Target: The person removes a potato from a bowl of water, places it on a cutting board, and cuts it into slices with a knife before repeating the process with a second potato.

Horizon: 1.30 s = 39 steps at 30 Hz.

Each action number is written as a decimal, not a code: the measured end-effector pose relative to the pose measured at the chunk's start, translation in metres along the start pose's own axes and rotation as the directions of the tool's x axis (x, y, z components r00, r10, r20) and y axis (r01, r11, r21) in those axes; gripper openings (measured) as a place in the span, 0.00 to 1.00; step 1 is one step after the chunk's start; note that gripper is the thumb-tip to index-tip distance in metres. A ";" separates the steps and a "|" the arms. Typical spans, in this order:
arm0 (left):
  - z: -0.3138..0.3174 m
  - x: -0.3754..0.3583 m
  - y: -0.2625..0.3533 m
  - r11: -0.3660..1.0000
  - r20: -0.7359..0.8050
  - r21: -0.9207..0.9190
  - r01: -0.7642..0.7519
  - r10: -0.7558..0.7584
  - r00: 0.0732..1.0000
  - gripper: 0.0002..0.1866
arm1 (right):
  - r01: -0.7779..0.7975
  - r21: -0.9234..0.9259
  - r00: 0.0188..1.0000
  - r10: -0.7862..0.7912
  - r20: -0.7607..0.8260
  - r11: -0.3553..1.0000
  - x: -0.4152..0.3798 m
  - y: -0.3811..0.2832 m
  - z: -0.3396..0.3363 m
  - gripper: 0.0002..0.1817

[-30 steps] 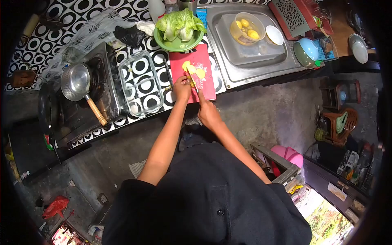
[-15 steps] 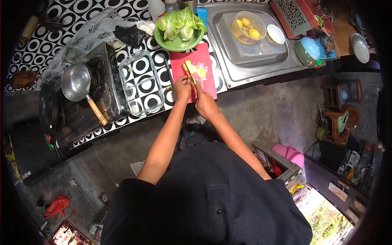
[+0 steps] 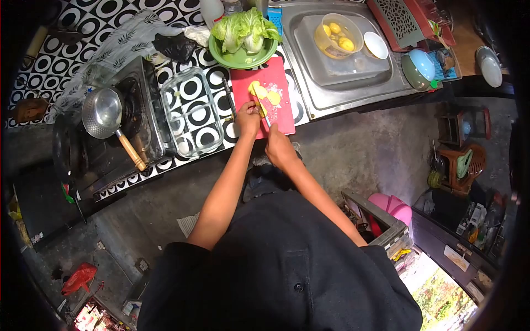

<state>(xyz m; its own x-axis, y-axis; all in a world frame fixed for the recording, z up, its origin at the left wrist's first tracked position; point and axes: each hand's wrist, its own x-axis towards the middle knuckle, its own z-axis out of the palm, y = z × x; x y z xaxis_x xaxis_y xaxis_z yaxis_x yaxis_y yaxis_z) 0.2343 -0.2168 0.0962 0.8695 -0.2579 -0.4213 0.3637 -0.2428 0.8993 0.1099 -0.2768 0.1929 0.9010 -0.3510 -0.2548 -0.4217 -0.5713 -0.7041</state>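
At far left, resting on a dark metal stove [image 3: 148, 110], a round silver metal pan [image 3: 102, 111] with a wooden handle. Just beside the stove, a clear divided glass dish [image 3: 216, 128]. Next, left forearm angled up and slightly right, left hand [image 3: 248, 119] low over the red rectangular cutting board [image 3: 283, 118], fingers bent and drawn together on a yellow piece [image 3: 261, 112]. Above it on the board, pale yellow round slices [image 3: 273, 98], near a green plastic bowl [image 3: 239, 59] of leafy cabbage. Right forearm slanting up and left, right hand [image 3: 280, 148] closed around the handle end of a narrow metal knife [image 3: 268, 121], blade against the piece. Farther right, on the steel sink [image 3: 319, 103], a translucent tub [image 3: 360, 41] of yellow peeled pieces.
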 end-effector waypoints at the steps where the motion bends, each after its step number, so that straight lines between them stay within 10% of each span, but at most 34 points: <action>1: 0.000 -0.002 0.002 1.000 -0.005 -0.003 0.004 -0.005 1.000 0.13 | -0.040 -0.012 0.999 0.040 0.026 0.999 -0.006 -0.003 -0.003 0.16; 39: 0.003 0.005 -0.020 0.999 -0.082 0.012 -0.053 0.054 0.995 0.09 | -0.050 -0.088 0.988 0.062 0.139 0.995 -0.010 0.008 -0.011 0.17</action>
<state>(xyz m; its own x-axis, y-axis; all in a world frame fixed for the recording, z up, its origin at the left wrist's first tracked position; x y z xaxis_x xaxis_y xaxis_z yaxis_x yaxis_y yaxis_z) 0.2300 -0.2163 0.0758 0.9121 -0.1934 -0.3614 0.3131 -0.2404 0.9188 0.0961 -0.2860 0.1972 0.8787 -0.2787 -0.3875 -0.4731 -0.6166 -0.6293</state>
